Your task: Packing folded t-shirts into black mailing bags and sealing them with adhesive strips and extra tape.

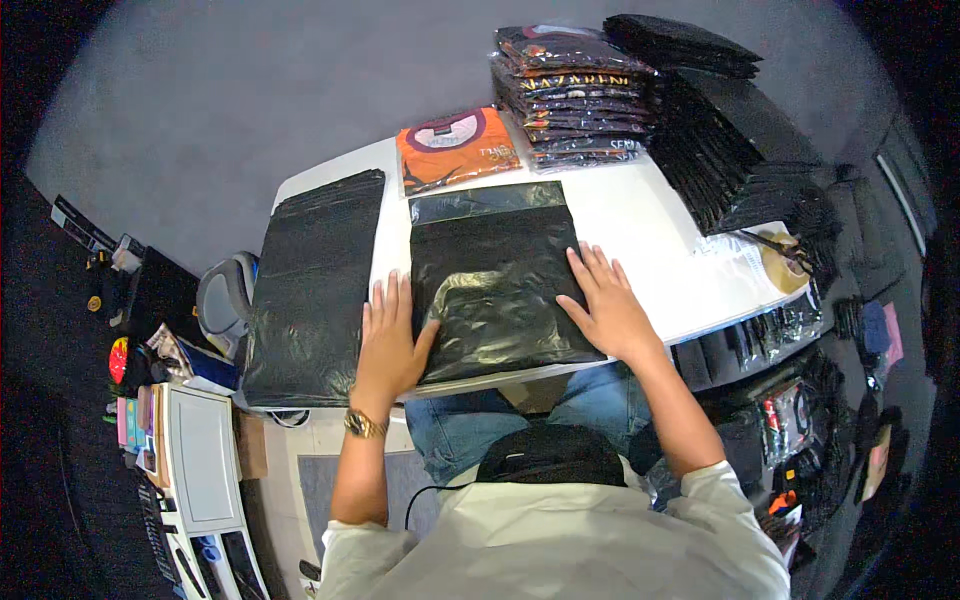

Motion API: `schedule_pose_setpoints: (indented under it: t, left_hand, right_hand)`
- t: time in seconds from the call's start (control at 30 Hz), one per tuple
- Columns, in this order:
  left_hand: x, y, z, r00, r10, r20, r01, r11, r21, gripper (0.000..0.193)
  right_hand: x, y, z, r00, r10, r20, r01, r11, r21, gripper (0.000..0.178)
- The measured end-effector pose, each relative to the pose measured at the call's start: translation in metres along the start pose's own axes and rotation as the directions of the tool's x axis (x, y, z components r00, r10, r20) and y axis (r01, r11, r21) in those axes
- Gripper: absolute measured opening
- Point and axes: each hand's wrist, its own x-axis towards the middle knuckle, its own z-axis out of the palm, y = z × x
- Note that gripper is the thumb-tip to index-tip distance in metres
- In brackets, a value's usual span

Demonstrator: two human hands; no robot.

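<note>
A black plastic mailing bag (490,310) lies flat on the white table (655,240) right in front of me, its flap strip at the far end. My left hand (390,335) rests along the bag's left edge, fingers stretched out and pointing away. On the right edge lies my right hand (608,305), fingers spread and thumb on the plastic. Neither hand grips anything. Left of my left hand is a stack of flat black plastic bags (315,290). Beyond the bag sits a folded orange shirt in a clear bag (460,150).
A tall pile of bagged folded dark shirts (575,100) stands at the back right, beside black bag stacks (700,150). A tape roll (785,265) sits at the table's right end. A white cabinet (203,460) and a grey chair (225,300) are at left.
</note>
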Motion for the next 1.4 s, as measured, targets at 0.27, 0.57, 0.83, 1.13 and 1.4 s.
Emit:
schedule_pose_setpoints:
  t: [0.27,0.57,0.83,1.13,1.4]
  left_hand:
    - [-0.006,0.084,-0.004,0.965,0.255,0.068,-0.258,0.965,0.045,0.080]
    - [0.074,0.007,-0.061,0.976,0.036,-0.215,-0.082,0.974,-0.210,0.028]
    - [0.224,-0.072,0.032,0.912,-0.340,-0.231,0.185,0.841,-0.509,0.038]
    - [0.215,-0.069,0.045,0.882,-0.416,-0.221,0.206,0.762,-0.614,0.027]
    - [0.211,-0.067,0.040,0.922,-0.360,-0.144,0.181,0.728,-0.661,0.026]
  right_hand:
    - [-0.007,-0.061,0.005,0.979,-0.205,0.019,0.205,0.979,0.021,0.068]
    - [0.078,0.027,-0.033,0.977,0.192,-0.095,-0.036,0.585,0.810,0.026]
    - [0.205,0.113,0.028,0.909,0.395,-0.135,-0.286,0.825,0.487,0.042]
    - [0.201,0.091,0.029,0.931,0.354,-0.093,-0.260,0.817,0.514,0.037]
    - [0.196,0.103,0.030,0.951,0.307,-0.029,-0.204,0.698,0.687,0.031]
